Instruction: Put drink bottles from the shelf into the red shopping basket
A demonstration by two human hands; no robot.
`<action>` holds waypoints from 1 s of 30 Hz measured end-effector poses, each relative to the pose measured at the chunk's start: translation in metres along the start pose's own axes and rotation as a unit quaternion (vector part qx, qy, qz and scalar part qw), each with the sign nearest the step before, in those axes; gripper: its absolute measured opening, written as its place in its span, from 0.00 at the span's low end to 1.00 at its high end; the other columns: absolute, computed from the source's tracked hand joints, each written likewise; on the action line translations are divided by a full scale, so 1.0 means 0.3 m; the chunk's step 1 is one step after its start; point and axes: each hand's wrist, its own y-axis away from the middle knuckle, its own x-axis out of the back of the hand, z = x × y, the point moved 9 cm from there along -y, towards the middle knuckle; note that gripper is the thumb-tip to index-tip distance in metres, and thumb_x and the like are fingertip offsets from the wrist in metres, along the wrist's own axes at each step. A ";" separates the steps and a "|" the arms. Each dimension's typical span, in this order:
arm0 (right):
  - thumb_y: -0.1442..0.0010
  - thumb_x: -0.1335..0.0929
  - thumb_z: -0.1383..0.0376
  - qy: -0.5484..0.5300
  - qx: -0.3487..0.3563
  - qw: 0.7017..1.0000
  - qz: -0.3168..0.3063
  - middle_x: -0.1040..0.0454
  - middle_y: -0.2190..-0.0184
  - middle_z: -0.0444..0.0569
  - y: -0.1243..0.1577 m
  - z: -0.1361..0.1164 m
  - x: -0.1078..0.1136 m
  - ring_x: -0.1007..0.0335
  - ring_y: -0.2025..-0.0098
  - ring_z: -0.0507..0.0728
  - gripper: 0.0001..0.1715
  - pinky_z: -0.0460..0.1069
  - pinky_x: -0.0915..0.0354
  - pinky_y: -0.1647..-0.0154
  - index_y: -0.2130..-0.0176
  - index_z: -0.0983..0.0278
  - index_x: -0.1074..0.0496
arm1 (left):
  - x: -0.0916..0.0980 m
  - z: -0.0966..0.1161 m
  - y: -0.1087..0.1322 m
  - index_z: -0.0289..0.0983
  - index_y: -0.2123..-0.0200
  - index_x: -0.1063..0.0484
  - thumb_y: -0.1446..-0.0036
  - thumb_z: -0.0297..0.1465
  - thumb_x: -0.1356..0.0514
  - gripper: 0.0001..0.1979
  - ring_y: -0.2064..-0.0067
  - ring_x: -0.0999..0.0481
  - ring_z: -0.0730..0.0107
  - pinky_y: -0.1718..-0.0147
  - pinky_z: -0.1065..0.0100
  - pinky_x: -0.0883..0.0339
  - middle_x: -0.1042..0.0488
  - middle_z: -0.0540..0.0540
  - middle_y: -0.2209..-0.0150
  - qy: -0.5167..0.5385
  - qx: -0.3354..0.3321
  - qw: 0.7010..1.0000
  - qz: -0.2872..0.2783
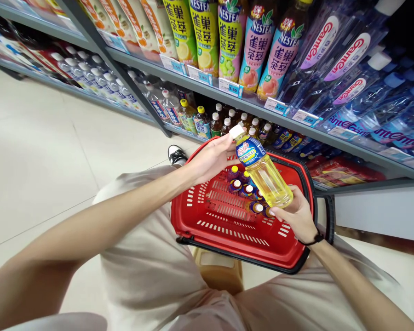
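A clear bottle of yellow drink point(267, 177) with a blue label and white cap is tilted between my two hands, above a red shopping basket point(189, 225). My left hand point(219, 158) closes on its neck end, just below the cap. Around the bottom end of the bottle, the fingers of my right hand point(296, 215) are wrapped; a dark band circles that wrist. Inside the basket stand several small bottles point(237, 185) with white or yellow caps, partly hidden by the held bottle.
Ahead, a grey shelf point(262, 108) bears rows of Nestea bottles point(255, 46) and Ganten water bottles point(348, 59). Several capped bottles point(215, 124) fill the lower shelf. The basket sits between my knees, over a tan stool point(217, 271). Pale floor tiles point(37, 161) spread out at the left.
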 end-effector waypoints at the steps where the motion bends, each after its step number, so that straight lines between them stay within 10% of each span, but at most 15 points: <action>1: 0.56 0.16 0.64 0.007 0.006 1.000 0.006 0.22 0.64 0.43 0.000 -0.003 0.001 0.26 0.72 0.52 0.35 0.47 0.28 0.73 0.57 0.58 0.35 | -0.002 0.001 0.000 0.44 0.40 0.24 0.37 0.44 0.32 0.24 0.40 0.25 0.57 0.43 0.57 0.30 0.23 0.41 0.40 0.000 0.000 1.000 -0.001; 6: 0.58 0.15 0.61 0.046 0.066 0.996 0.040 0.21 0.57 0.47 0.001 -0.027 0.010 0.21 0.57 0.59 0.38 0.54 0.23 0.56 0.54 0.58 0.34 | -0.003 0.002 0.001 0.41 0.41 0.24 0.37 0.44 0.33 0.24 0.41 0.24 0.55 0.42 0.55 0.30 0.22 0.40 0.42 -0.007 0.000 1.000 0.022; 18: 0.58 0.14 0.61 0.178 0.165 0.966 0.093 0.24 0.50 0.55 0.041 -0.057 0.057 0.22 0.50 0.64 0.42 0.56 0.22 0.54 0.50 0.60 0.33 | -0.029 0.003 0.010 0.41 0.37 0.27 0.34 0.55 0.41 0.32 0.36 0.28 0.50 0.37 0.51 0.34 0.25 0.40 0.36 -0.035 0.007 0.999 0.007; 30: 0.55 0.15 0.63 0.102 0.086 0.991 0.015 0.21 0.56 0.49 0.019 -0.036 0.022 0.22 0.56 0.60 0.36 0.53 0.24 0.55 0.52 0.59 0.31 | -0.016 0.016 0.011 0.42 0.42 0.22 0.39 0.42 0.32 0.24 0.46 0.23 0.62 0.47 0.64 0.31 0.21 0.44 0.44 -0.039 -0.013 0.999 0.010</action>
